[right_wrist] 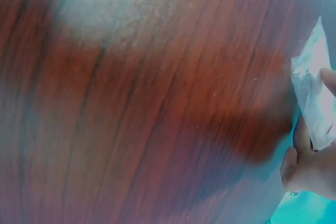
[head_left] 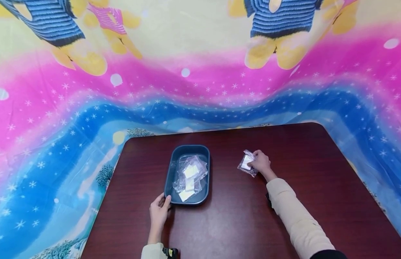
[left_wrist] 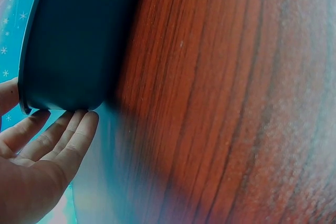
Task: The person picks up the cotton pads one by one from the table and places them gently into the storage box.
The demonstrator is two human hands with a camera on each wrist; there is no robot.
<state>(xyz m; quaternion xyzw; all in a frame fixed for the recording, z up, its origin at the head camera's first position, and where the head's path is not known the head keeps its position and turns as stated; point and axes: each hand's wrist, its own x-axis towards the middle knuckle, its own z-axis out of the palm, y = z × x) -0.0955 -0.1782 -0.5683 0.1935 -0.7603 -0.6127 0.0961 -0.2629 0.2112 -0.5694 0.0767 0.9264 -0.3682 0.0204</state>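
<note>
A dark blue oblong tray (head_left: 170, 169) stands on the dark wooden table (head_left: 239, 223), with several clear plastic packets (head_left: 190, 176) inside, each showing a white piece. My left hand (head_left: 159, 212) rests at the tray's near left corner, thumb touching the rim and fingers straight under its wall (left_wrist: 68, 51). To the right, my right hand (head_left: 260, 162) pinches a clear packet (head_left: 245, 162) holding a white square, low over the table. The right wrist view shows that packet (right_wrist: 315, 90) at the right edge between the fingers (right_wrist: 299, 166).
A bright cartoon-printed cloth (head_left: 187, 82) in pink, blue and yellow hangs behind the table and drapes past its sides. The table's rounded far corners lie close behind the tray and the right hand.
</note>
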